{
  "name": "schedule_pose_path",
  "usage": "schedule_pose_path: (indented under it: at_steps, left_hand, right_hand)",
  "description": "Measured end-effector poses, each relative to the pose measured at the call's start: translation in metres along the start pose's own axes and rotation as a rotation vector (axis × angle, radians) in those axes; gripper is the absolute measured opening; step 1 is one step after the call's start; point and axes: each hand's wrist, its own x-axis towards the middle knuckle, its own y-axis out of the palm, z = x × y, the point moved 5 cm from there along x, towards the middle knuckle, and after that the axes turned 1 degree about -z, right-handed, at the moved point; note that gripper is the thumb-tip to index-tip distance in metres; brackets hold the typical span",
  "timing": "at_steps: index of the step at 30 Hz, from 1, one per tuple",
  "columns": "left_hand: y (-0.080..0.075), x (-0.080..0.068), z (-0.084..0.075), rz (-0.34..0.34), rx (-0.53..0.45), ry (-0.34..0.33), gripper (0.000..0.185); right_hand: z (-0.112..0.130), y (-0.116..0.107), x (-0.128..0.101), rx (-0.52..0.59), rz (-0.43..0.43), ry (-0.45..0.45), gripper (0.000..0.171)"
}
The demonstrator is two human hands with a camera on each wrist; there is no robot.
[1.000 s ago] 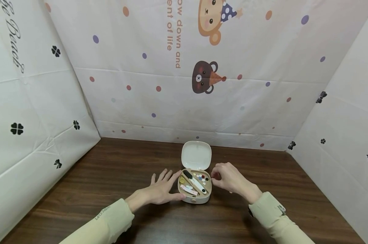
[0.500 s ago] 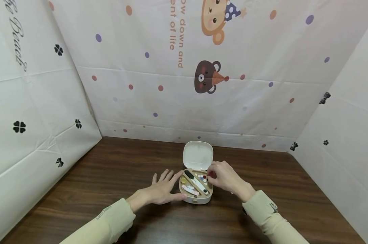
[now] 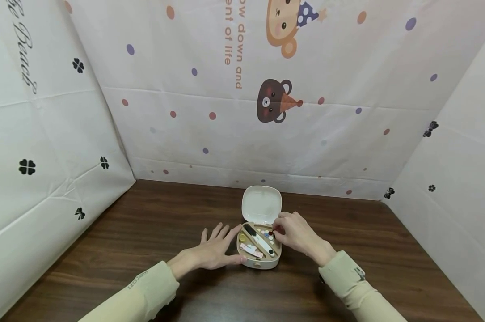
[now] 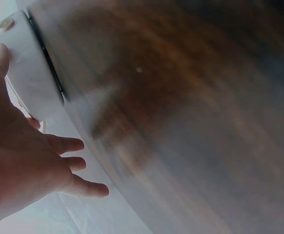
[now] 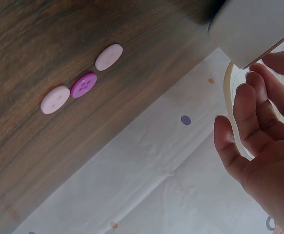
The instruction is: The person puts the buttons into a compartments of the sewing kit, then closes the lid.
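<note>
Left hand (image 3: pixel 210 252), fingers flat, steadies the small cream plastic sewing box (image 3: pixel 259 252); right hand (image 3: pixel 296 232) fingers pinch a red button (image 3: pixel 271 233) inside.

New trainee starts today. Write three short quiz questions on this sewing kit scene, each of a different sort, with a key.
1. True or false: the lid of the sewing kit box stands open.
2. Which hand reaches into the button compartment? A) left hand B) right hand
3. Fill in: the right wrist view shows ___ loose buttons lying on the wooden table.

Key:
1. True.
2. B: the right hand has its fingers over the buttons, while the left hand rests flat against the box's side.
3. Three: two pale pink, one magenta.
</note>
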Motion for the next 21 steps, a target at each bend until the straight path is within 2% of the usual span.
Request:
schedule_pose_path:
  at_steps: [4, 12, 21]
  left_hand:
    - [0.0, -0.001, -0.001, 0.002, -0.002, 0.0, 0.093]
    - [-0.003, -0.003, -0.003, 0.004, -0.007, -0.007, 0.092]
    - [-0.003, -0.002, -0.003, 0.008, -0.006, -0.003, 0.092]
  right_hand:
    - [0.0, -0.003, -0.001, 0.006, -0.013, -0.013, 0.005]
    - [-0.01, -0.012, -0.015, 0.007, -0.044, 0.027, 0.005]
    - [-0.03, -0.015, -0.05, 0.041, 0.041, 0.069, 0.008]
